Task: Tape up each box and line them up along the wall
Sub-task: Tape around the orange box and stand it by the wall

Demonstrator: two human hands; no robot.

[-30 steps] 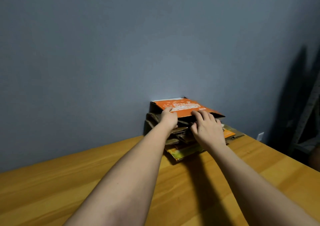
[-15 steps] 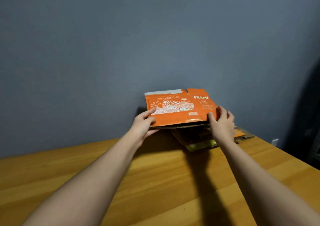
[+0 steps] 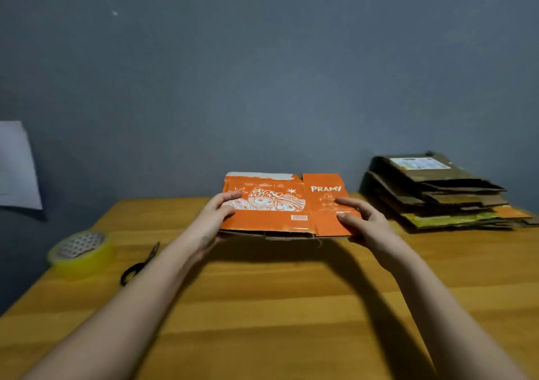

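Flattened orange box (image 3: pixel 280 207) lies between my grips, long axis across me; left hand (image 3: pixel 214 219) and right hand (image 3: pixel 361 222) each clasp an end above the counter (image 3: pixel 262 306)

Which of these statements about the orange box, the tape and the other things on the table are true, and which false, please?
1. Both hands hold the flattened orange printed cardboard box above the wooden table: left hand, right hand. True.
2. The orange box is already folded into shape and taped. False: it is flat, with no tape seen on it.
3. The yellow roll of tape sits on the table to the left, beside the black-handled scissors. True.
4. The stack of flattened brown cardboard boxes lies at the left. False: it lies at the right, by the grey wall.
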